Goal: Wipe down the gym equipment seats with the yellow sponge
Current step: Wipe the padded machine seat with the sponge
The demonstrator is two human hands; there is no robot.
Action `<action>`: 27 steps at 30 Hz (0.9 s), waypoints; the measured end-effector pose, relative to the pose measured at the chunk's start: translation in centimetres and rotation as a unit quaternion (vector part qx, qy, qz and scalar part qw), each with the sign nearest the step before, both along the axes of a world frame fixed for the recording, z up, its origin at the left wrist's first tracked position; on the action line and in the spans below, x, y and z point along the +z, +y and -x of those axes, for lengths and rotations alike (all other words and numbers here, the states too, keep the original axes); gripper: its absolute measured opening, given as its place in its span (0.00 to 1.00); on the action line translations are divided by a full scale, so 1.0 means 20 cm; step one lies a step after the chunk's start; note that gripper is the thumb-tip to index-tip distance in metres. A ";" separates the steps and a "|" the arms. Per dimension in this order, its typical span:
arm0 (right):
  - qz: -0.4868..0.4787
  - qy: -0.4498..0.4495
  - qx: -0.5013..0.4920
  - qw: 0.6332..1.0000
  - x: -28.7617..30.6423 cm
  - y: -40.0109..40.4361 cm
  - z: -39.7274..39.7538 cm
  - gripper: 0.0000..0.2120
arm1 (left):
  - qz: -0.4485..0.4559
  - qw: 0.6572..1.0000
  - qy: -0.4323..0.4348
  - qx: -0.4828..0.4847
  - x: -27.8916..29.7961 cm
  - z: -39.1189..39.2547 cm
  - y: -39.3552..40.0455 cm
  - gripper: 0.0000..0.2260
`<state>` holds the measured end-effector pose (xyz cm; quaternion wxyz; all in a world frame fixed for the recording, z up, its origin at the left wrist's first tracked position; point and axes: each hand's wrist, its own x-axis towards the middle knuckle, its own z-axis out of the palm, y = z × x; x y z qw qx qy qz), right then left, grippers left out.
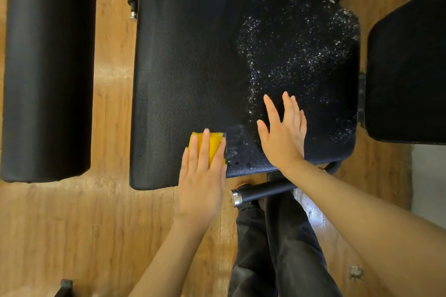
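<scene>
A wide black padded seat (pixel 193 67) fills the middle of the view. Its right half is speckled with white foam or spray droplets (pixel 301 55). My left hand (pixel 201 176) presses flat on the yellow sponge (pixel 213 144) at the seat's near edge, fingers spread over it. A wet streak lies on the pad just to the right of the sponge. My right hand (pixel 282 132) rests flat on the seat to the right of the sponge, fingers apart, holding nothing.
A long black pad (pixel 48 67) lies to the left and another black pad (pixel 407 75) to the right, both over a wooden floor (pixel 84 224). A black bar with a chrome end (pixel 260 191) juts out below the seat's near edge. My dark trouser legs stand below it.
</scene>
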<state>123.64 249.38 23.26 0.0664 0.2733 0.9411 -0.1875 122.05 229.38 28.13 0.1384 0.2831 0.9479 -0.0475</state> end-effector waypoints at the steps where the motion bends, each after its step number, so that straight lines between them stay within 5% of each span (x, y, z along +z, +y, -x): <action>1: -0.002 0.001 0.000 1.000 0.00 0.00 0.00 0.26 | -0.011 1.000 0.006 -0.006 -0.01 0.08 0.07 0.23; 6: -0.001 0.012 -0.002 1.000 0.00 0.01 0.00 0.26 | -0.045 0.999 0.019 -0.005 -0.05 0.35 0.31 0.22; 14: -0.008 0.002 0.001 1.000 0.01 0.02 0.00 0.26 | 0.003 1.000 0.002 -0.008 -0.02 -0.10 -0.04 0.24; 22: -0.003 0.001 0.002 1.000 0.02 0.02 0.00 0.26 | -0.055 0.998 0.020 -0.018 -0.08 0.28 0.32 0.23; 27: -0.006 0.000 0.009 1.000 0.02 0.03 -0.01 0.26 | -0.049 0.999 0.011 -0.019 -0.07 0.13 0.22 0.24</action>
